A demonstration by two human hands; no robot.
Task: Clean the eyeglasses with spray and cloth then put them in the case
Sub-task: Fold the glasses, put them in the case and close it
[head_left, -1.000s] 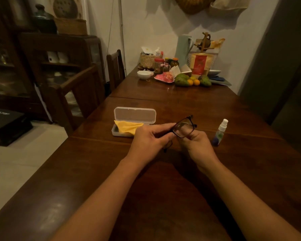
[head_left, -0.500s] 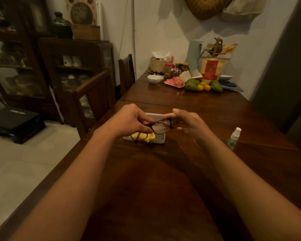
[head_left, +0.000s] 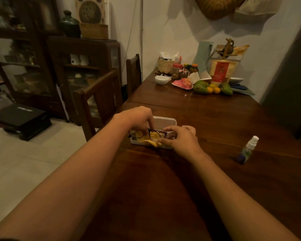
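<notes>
While both forearms reach across a dark wooden table [head_left: 207, 115], a person's left hand [head_left: 137, 119] and right hand [head_left: 182, 141] hold black-framed eyeglasses [head_left: 154, 134] at an open white case [head_left: 165, 121]; the left hand's fingers curl down onto the frame near its middle, gripping it from above; the right hand pinches the frame's other end between forefinger and thumb; the glasses lie across the case's lower tray, over a crumpled yellow cloth [head_left: 152, 142] that sits inside it and spills over the near rim; whether frame and cloth touch cannot be told; the lid stands raised behind the hands; a small spray bottle [head_left: 249, 149] with a white nozzle stands upright on the table well to the right, apart from both hands; at the table's far end, by the wall, sit a white bowl [head_left: 162, 80], jars [head_left: 177, 71], a woven basket [head_left: 165, 65] and green and orange fruit [head_left: 201, 86]; wooden chairs [head_left: 101, 94] line the left side.
</notes>
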